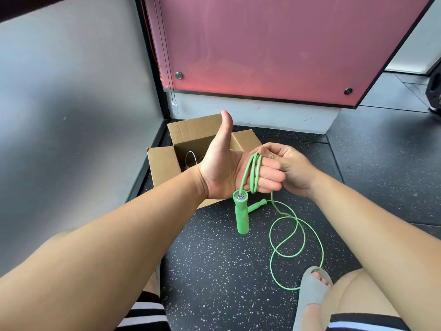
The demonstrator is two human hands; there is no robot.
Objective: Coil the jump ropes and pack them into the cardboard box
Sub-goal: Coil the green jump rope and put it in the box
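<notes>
Green jump rope [255, 174] is looped around the curled fingers [270, 179] of the left hand [226, 168], whose thumb is raised. The right hand [292, 168] pinches the rope just above those loops. One handle [241, 216] hangs below the left fingers, and loose rope trails on the floor [214, 259]. An open cardboard box [164, 166] sits behind.
</notes>
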